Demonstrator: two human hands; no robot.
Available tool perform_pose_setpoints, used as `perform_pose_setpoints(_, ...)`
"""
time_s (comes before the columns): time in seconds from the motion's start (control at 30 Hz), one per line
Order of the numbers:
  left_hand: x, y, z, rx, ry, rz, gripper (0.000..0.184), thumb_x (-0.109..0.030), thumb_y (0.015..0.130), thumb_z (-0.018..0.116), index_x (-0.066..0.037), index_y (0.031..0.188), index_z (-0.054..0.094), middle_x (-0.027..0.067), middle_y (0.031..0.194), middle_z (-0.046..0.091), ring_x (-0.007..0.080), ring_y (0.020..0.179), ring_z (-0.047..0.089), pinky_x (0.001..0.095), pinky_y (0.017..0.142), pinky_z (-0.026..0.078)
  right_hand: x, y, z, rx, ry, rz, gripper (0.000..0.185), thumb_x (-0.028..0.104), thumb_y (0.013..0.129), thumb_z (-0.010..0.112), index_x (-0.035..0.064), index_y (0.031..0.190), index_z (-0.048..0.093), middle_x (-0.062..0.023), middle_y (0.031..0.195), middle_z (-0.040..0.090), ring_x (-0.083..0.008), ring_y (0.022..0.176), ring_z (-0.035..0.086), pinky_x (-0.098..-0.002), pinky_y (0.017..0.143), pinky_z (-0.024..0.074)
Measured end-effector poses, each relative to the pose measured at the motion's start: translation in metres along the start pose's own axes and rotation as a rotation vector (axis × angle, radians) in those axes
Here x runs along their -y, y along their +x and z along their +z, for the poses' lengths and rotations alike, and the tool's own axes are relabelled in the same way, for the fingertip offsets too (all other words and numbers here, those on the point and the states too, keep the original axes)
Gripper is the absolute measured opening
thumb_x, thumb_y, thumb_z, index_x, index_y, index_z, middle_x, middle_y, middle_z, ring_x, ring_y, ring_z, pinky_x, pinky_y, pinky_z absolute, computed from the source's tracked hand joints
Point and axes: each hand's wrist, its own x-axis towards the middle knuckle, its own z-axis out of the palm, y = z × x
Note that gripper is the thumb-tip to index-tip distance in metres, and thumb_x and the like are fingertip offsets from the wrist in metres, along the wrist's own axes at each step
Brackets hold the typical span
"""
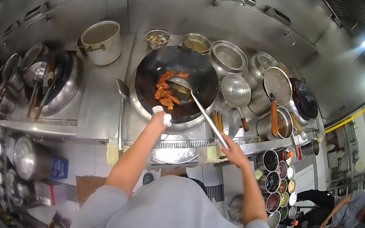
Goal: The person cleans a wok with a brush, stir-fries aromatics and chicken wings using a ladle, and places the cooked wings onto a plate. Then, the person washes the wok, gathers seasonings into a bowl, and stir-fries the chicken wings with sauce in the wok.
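A large black wok (151, 70) sits on the stove with reddish-brown pieces of food (164, 95) in it. My left hand (159, 119) is closed round a white cloth (166, 119) at the wok's near rim. In my right hand (233, 152) is the end of a long metal handle, which runs up and left to a ladle (180, 84). The ladle's bowl rests in the wok, touching or just beside the food, with some liquid at it. Whether the cloth wraps a wok handle is hidden by my fingers.
Behind the wok stand a small bowl (157, 39) and metal pots (229, 56). A perforated skimmer (235, 90) and a strainer (277, 86) lie to the right. Another ladle (122, 88) lies left. Seasoning containers (273, 182) line the lower right; a co-worker (349, 212) is beyond.
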Motion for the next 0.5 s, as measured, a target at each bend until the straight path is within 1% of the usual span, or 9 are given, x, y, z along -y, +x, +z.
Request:
perform_pose_setpoints(0.07, 0.007, -0.004, -0.005, -0.009, 0.068, 0.022, 0.005, -0.018, 0.095, 0.049, -0.015, 0.099, 0.046, 0.0039, 0.073, 0.056, 0.0211, 0.059, 0.056, 0.0393, 0.047, 0.04, 0.005, -0.004, -0.032, 0.042, -0.013, -0.058, 0.066, 0.019, 0.089, 0.064, 0.013, 0.148, 0.035, -0.0208, 0.126, 0.061, -0.0312, 0.114, 0.061, -0.0364, 0.097, 0.0454)
perform_pose_setpoints(0.17, -0.011, -0.084, 0.041, -0.074, 0.036, 0.007, 0.005, -0.019, 0.096, 0.049, -0.016, 0.1, 0.046, 0.004, 0.075, 0.056, 0.0209, 0.059, 0.056, 0.0378, 0.047, 0.039, 0.039, -0.002, -0.078, 0.2, -0.15, -0.044, 0.065, 0.019, 0.089, 0.065, 0.0126, 0.147, 0.037, -0.0195, 0.123, 0.063, -0.0277, 0.111, 0.061, -0.036, 0.097, 0.0459)
perform_pose_setpoints(0.2, -0.01, -0.1, 0.041, -0.111, -0.024, 0.004, 0.006, -0.019, 0.096, 0.049, -0.016, 0.1, 0.047, 0.0039, 0.076, 0.056, 0.0209, 0.06, 0.056, 0.037, 0.047, 0.039, 0.06, 0.0, -0.085, 0.3, -0.144, 0.194, 0.064, 0.02, 0.089, 0.065, 0.0135, 0.147, 0.038, -0.0181, 0.121, 0.064, -0.0275, 0.107, 0.063, -0.0367, 0.094, 0.0474)
perform_pose_setpoints(0.27, 0.01, -0.079, 0.015, -0.029, 0.018, 0.102, 0.007, -0.017, 0.095, 0.049, -0.016, 0.102, 0.047, 0.0037, 0.081, 0.057, 0.0193, 0.064, 0.057, 0.0374, 0.047, 0.042, 0.074, 0.009, -0.075, 0.356, -0.14, 0.369, 0.062, 0.024, 0.089, 0.064, 0.0185, 0.145, 0.039, -0.0181, 0.108, 0.069, -0.0338, 0.09, 0.068, -0.0416, 0.083, 0.0516)
perform_pose_setpoints(0.3, 0.022, -0.071, 0.003, 0.004, 0.028, 0.175, 0.009, -0.017, 0.095, 0.049, -0.016, 0.103, 0.047, 0.0035, 0.083, 0.057, 0.0189, 0.065, 0.058, 0.0378, 0.048, 0.044, 0.049, 0.015, -0.059, 0.362, -0.137, 0.372, 0.062, 0.024, 0.089, 0.064, 0.0185, 0.145, 0.039, -0.0181, 0.108, 0.069, -0.0338, 0.09, 0.068, -0.0416, 0.083, 0.0516)
perform_pose_setpoints(0.37, 0.045, -0.084, -0.023, 0.059, 0.074, 0.225, 0.013, -0.015, 0.094, 0.05, -0.016, 0.107, 0.048, 0.0035, 0.085, 0.058, 0.0193, 0.068, 0.059, 0.0399, 0.05, 0.048, -0.022, 0.032, -0.025, 0.032, -0.293, -0.153, 0.061, 0.022, 0.09, 0.062, 0.018, 0.146, 0.038, -0.0194, 0.123, 0.063, -0.0379, 0.101, 0.065, -0.0416, 0.089, 0.0497)
perform_pose_setpoints(0.43, 0.058, -0.122, -0.039, 0.004, 0.09, 0.216, 0.035, -0.004, 0.093, 0.044, -0.016, 0.125, 0.046, 0.007, 0.101, 0.061, 0.023, 0.084, 0.063, 0.0395, 0.07, 0.056, -0.005, 0.027, -0.015, -0.005, -0.368, 0.049, 0.065, 0.019, 0.087, 0.065, 0.0184, 0.146, 0.038, -0.0223, 0.124, 0.06, -0.0423, 0.107, 0.06, -0.0449, 0.091, 0.0478)
perform_pose_setpoints(0.47, 0.055, -0.141, -0.038, -0.04, 0.097, 0.198, 0.04, -0.001, 0.093, 0.042, -0.015, 0.13, 0.045, 0.0083, 0.107, 0.061, 0.0235, 0.089, 0.063, 0.0378, 0.077, 0.056, 0.007, 0.021, -0.017, -0.023, -0.354, 0.014, 0.065, 0.021, 0.087, 0.064, 0.0194, 0.146, 0.038, -0.0232, 0.112, 0.064, -0.0432, 0.102, 0.061, -0.0476, 0.088, 0.0482)
perform_pose_setpoints(0.5, 0.048, -0.156, -0.028, -0.023, 0.002, 0.216, 0.033, 0.001, 0.087, 0.05, -0.012, 0.117, 0.051, 0.0085, 0.096, 0.061, 0.0219, 0.076, 0.063, 0.0354, 0.058, 0.055, 0.014, 0.018, -0.019, -0.031, -0.337, -0.02, 0.065, 0.022, 0.087, 0.064, 0.0205, 0.146, 0.037, -0.0241, 0.101, 0.067, -0.0441, 0.096, 0.062, -0.0503, 0.084, 0.0487)
